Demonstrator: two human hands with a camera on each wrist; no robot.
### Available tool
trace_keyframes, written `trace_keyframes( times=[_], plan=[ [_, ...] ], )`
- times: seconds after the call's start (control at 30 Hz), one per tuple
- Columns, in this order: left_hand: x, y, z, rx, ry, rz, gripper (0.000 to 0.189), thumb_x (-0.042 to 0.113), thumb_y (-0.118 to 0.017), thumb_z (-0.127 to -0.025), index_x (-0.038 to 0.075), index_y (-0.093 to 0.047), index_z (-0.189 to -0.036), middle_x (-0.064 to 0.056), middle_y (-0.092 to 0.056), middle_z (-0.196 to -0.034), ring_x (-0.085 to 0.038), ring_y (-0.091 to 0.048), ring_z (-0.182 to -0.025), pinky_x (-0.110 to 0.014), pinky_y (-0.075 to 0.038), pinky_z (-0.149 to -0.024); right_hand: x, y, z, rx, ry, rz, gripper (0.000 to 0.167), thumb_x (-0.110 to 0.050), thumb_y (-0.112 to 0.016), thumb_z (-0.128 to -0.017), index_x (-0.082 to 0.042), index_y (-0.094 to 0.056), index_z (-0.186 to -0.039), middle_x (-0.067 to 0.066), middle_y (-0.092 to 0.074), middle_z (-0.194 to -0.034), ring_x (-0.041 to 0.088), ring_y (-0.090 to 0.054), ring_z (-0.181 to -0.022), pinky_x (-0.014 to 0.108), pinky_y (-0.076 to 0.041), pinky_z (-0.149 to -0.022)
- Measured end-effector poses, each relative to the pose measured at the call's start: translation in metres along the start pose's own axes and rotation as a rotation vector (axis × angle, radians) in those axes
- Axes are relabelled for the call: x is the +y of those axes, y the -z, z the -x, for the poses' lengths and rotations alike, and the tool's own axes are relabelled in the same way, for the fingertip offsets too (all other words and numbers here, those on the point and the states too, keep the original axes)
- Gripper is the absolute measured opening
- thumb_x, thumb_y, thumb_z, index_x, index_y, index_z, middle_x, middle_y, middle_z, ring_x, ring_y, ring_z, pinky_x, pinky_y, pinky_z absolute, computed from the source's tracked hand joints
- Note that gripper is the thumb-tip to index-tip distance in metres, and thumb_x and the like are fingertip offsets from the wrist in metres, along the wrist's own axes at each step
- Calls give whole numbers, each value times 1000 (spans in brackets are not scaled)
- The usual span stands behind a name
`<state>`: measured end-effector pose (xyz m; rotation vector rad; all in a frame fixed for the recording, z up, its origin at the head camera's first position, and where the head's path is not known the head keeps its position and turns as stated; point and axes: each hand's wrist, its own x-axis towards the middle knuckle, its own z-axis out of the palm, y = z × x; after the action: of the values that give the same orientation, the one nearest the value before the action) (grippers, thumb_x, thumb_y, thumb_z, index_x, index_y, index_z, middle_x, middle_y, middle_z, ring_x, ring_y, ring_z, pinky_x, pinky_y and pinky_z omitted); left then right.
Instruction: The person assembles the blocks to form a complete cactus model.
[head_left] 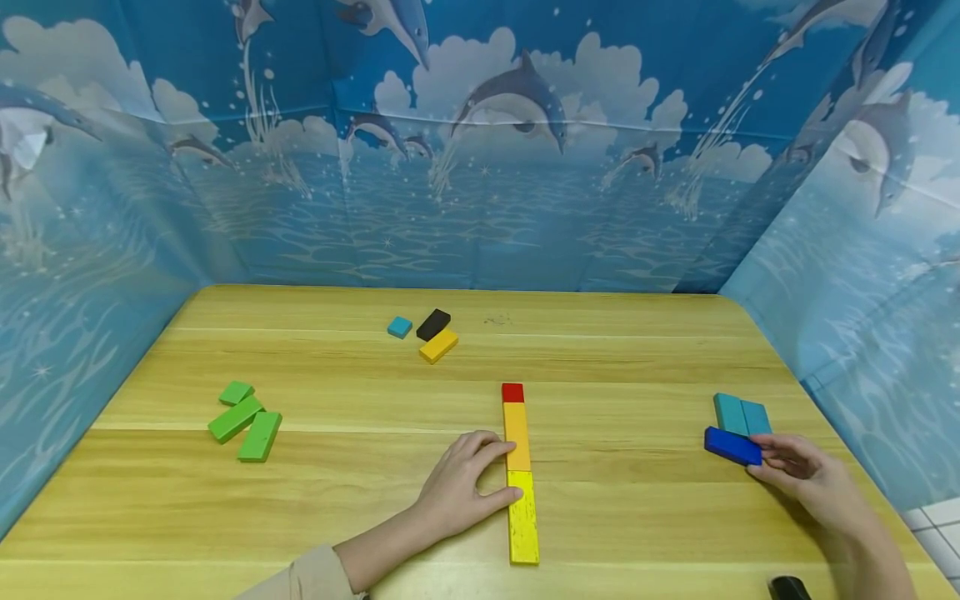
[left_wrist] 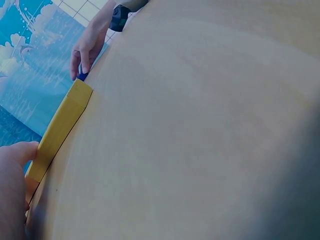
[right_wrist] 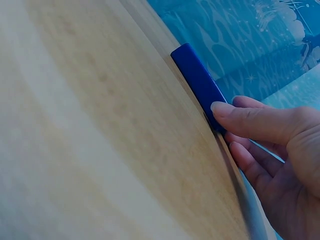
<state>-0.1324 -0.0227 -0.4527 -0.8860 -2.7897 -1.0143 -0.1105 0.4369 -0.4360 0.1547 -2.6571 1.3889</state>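
Note:
A line of blocks stretches away from me on the table in the head view: a yellow block nearest, an orange block beyond it and a small red block at the far end. My left hand lies along the line's left side, thumb touching the yellow block and index fingertip on the orange one. At the right, my right hand pinches the near end of a dark blue block between thumb and fingers. Just behind it are two teal blocks, side by side.
Several other blocks lie about: green blocks at the left, and a black block, an orange-yellow block and a small light-blue block towards the back. A dolphin-print curtain surrounds the wooden table.

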Motion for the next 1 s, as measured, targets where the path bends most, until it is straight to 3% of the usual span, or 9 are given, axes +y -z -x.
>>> trace_keyframes(
  times=[0.37,0.57,1.0],
  plan=[
    [0,0,1,11,-9,-7,53,53,-58,-83,21,-54,-126,4,-48,-121,-16,-43,-115,-38,-38,-94,-3,1,1,-13,-37,58,36,1,-66,-80,-4,-62,-116,-21,-54,-95,-11,-56,-83,8,-45,-67],
    [0,0,0,13,-14,-6,53,52,-58,-83,21,-54,-125,4,-48,-121,-16,-43,-115,-37,-38,-94,-2,1,1,-6,-71,145,32,-7,-68,-81,-6,-64,-112,-23,-52,-91,-11,-54,-78,8,-45,-63],
    [0,0,0,-6,6,4,53,52,-58,-83,22,-54,-126,4,-47,-122,-15,-41,-116,-38,-38,-95,-1,-3,1,41,47,107,29,5,-69,-76,0,-64,-105,-19,-55,-90,-8,-55,-76,6,-44,-66]
  ],
)
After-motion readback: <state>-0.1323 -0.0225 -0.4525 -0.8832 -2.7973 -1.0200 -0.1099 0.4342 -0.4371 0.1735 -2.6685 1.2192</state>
